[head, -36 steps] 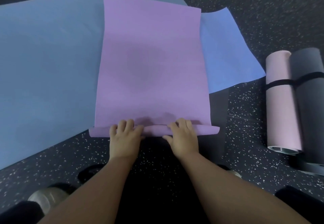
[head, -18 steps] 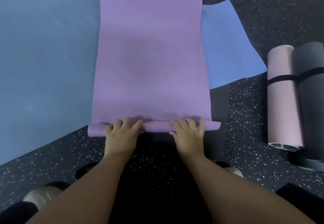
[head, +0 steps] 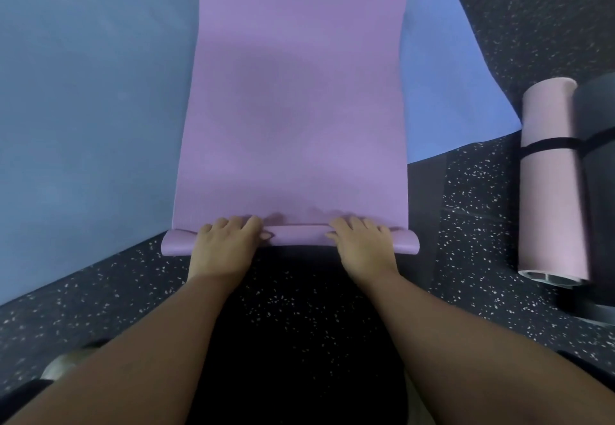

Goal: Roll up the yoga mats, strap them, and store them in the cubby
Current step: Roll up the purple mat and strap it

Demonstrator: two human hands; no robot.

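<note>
Rolling step: both hands, left & right, fingers curled gripping flat purple foam yoga mat's rolled edge; next needs even fwd pressure.

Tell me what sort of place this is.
Likely a gym or yoga studio: speckled rubber floor, a purple mat laid over blue mats, and rolled, strapped mats waiting at the right.

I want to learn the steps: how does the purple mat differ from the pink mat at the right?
The purple mat lies mostly flat, with only its near edge rolled; the pink mat is fully rolled. The purple mat has no strap; the pink mat has a black strap around it. Both hands rest on the purple mat; none touches the pink one. Both lie on the floor.
</note>
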